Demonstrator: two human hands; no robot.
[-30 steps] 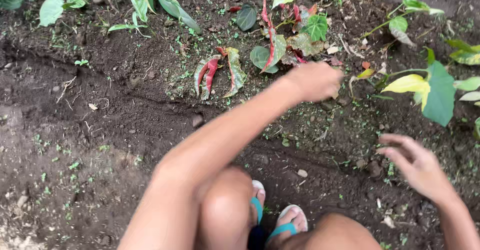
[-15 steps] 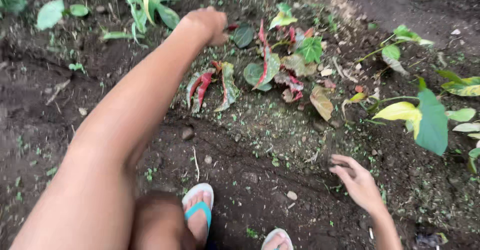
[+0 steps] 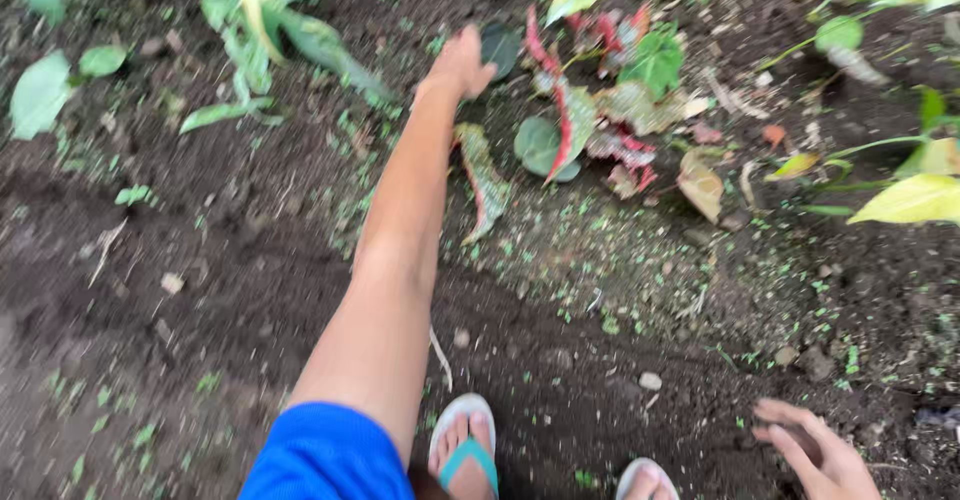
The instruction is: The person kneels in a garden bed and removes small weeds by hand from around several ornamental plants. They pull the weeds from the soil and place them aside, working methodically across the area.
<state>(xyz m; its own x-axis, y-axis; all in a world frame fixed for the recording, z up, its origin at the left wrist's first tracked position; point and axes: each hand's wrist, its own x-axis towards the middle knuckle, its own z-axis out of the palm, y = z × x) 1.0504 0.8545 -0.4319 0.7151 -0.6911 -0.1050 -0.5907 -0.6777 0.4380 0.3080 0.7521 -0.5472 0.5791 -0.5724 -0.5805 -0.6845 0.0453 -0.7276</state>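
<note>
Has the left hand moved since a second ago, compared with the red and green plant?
Yes. The left hand was at the right of the red and green plant; now it reaches the plant's left side, by a round dark leaf.

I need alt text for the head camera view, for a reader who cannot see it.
A person's left hand reaches toward a plant with red-and-green leaves in dark soil. The right hand hovers low, fingers open, near a foot in a sandal.

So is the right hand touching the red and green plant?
No, the right hand hovers low over bare soil, far from the red and green plant.
</note>
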